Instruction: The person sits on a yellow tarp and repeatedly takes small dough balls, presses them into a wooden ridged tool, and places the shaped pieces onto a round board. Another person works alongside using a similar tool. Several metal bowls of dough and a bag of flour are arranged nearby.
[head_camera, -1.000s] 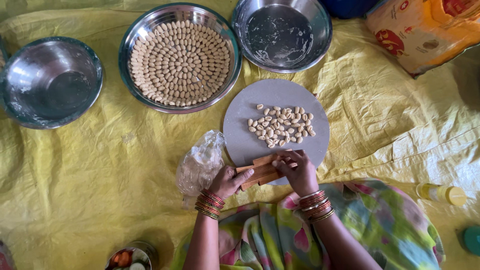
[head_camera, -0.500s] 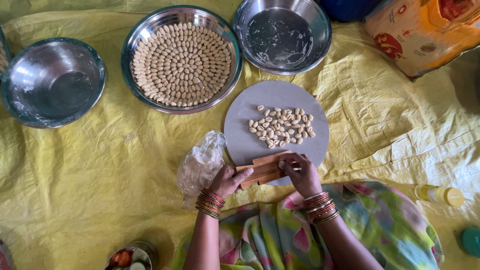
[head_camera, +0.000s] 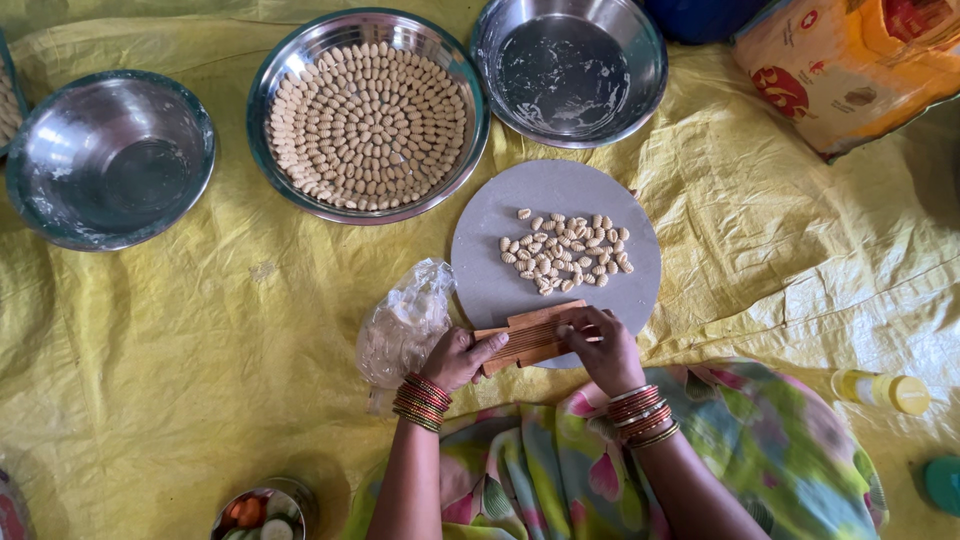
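The left hand grips the ridged wooden board at the round grey slab's near edge; the right hand's fingertips press on it (dough piece hidden). Pressing unevenly could skid the board into the shaped dough shells.

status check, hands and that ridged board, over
Left hand grips wooden ridged board at its end. Right hand fingers press on board. Nothing in the way; shaped dough pieces lie apart on grey round board.
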